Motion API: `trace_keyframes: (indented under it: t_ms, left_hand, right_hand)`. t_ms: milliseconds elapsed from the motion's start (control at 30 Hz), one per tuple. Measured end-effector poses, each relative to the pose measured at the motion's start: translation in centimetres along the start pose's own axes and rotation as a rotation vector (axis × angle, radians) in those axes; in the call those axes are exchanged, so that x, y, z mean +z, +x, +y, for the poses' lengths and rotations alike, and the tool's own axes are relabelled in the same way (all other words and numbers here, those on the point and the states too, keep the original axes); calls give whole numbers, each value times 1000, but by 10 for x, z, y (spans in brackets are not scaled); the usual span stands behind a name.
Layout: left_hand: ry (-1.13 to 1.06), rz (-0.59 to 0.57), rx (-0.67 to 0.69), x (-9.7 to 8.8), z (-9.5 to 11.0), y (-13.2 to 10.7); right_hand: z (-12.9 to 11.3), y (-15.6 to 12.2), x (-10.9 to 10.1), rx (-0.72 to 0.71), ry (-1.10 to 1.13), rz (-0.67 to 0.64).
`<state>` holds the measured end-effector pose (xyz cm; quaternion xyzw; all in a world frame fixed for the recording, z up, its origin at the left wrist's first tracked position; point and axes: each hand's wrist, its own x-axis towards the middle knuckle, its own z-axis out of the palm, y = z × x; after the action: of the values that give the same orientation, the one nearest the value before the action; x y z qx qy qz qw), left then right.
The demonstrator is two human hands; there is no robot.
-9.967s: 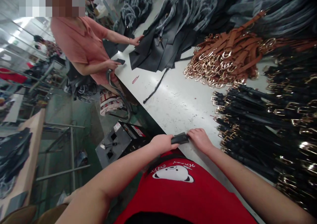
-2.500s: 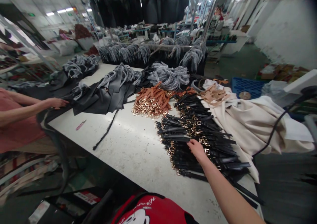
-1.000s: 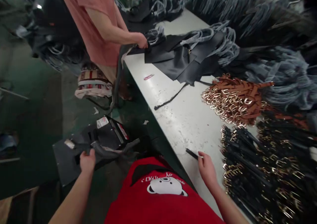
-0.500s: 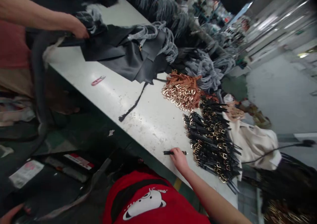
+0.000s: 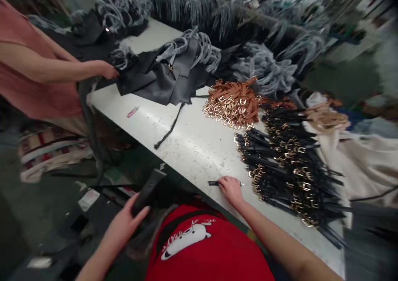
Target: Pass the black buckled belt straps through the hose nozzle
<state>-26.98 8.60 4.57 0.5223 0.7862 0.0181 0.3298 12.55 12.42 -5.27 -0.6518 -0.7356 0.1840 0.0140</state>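
Observation:
My right hand (image 5: 230,188) rests at the near edge of the white table, its fingers closed over a short black strap (image 5: 213,183). A small bit of metal shows at the strap's other end. Away from the table, low in front of my body, my left hand (image 5: 126,219) grips a dark, flat, bar-like piece (image 5: 149,190); its kind I cannot make out. Just right of my right hand lies a large pile of black straps with gold buckles (image 5: 280,169). Behind that pile sit brown straps with gold rings (image 5: 231,102).
Black leather-like panels with grey-wrapped handles (image 5: 168,73) cover the far part of the white table (image 5: 192,148). A black cord (image 5: 170,132) and a pink thread snipper (image 5: 133,112) lie on it. A co-worker's hand (image 5: 107,69) touches the panels at left. Cream cloth (image 5: 357,161) hangs at right.
My left hand has come up from the lower left corner, carrying the dark bar-like piece. My right hand stays on the strap. The view has turned, and more of the co-worker shows.

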Motion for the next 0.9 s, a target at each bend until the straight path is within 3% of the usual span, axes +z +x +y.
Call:
trace_keyframes:
  t_ms: [67, 100, 200, 300, 533, 900]
  left_hand:
    - [84, -221, 268, 11, 43, -15]
    - [152, -275, 344, 20, 67, -18]
    - [312, -378, 413, 51, 135, -17]
    - [359, -403, 416, 71, 174, -10]
    - [428, -399, 366, 65, 189, -5]
    - [399, -374, 331, 75, 198, -2]
  right_hand:
    - [8, 0, 5, -15, 40, 6]
    - [12, 0, 8, -24, 59, 10]
    - [19, 0, 13, -51, 98, 29]
    - [20, -1, 14, -66, 118, 55]
    - [19, -1, 11, -80, 161, 81]
    - [20, 1, 10, -114, 125, 77]
